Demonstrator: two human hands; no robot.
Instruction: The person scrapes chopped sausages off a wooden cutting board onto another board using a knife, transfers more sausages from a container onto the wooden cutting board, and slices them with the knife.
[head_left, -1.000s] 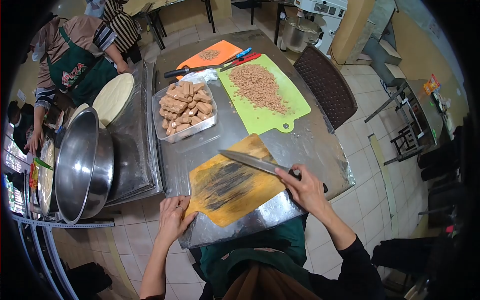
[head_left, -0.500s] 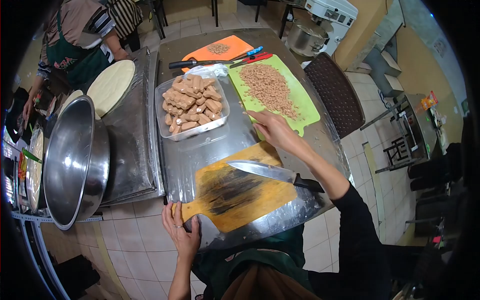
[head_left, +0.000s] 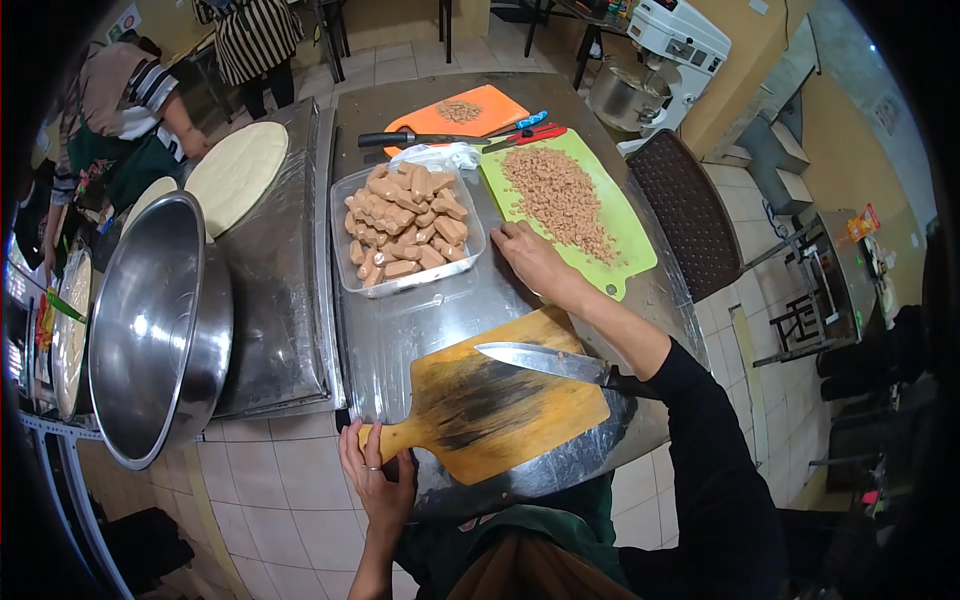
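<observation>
In the head view, my left hand (head_left: pixel 382 478) is at the table's front edge, its fingers and thumb around the handle of a worn wooden cutting board (head_left: pixel 540 420). My right hand (head_left: pixel 535 262) reaches forward with curled fingertips pointing down, between a clear plastic container (head_left: pixel 375 290) and a green cutting board (head_left: pixel 632 258). Whether anything small is in those fingertips is hidden. Brown sausage-like pieces (head_left: pixel 405 225) fill the container. Finely chopped brown bits (head_left: pixel 560 195) cover much of the green board. A kitchen knife (head_left: pixel 545 360) lies across the wooden board, its black handle partly under my right forearm.
Farther back lie an orange board (head_left: pixel 500 100), a black-handled tool (head_left: pixel 400 139) and red scissors (head_left: pixel 540 132). A large steel bowl (head_left: pixel 140 330) and flat dough rounds (head_left: pixel 240 180) stand left. A person in an apron (head_left: pixel 120 120) bends there. A brown chair (head_left: pixel 685 215) is at right.
My right hand has moved slightly back from the green board's edge, and its fingers have curled downward. My left hand stays at the board's handle. The co-worker at left has bent away.
</observation>
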